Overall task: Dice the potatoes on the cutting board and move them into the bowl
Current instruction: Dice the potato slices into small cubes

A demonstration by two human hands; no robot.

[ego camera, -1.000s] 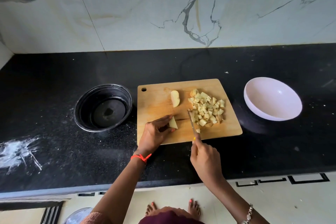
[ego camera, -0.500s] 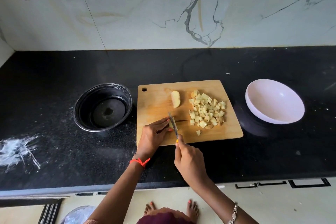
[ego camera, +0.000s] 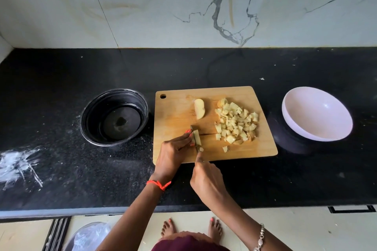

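Cutting: the right hand [ego camera: 206, 181] grips the knife [ego camera: 192, 128], its blade down on a potato piece [ego camera: 197, 137] near the front of the cutting board [ego camera: 175, 116].
Left hand [ego camera: 171, 155]: its fingers curl over that piece and hold it from the left side.
Potato cubes [ego camera: 236, 123]: a pile on the right part of the board.
Potato wedge [ego camera: 199, 111]: lies alone behind the knife.
White bowl [ego camera: 295, 96]: on the black counter [ego camera: 61, 169], right of the board, not touching it.
Black bowl [ego camera: 85, 116]: just left of the board.
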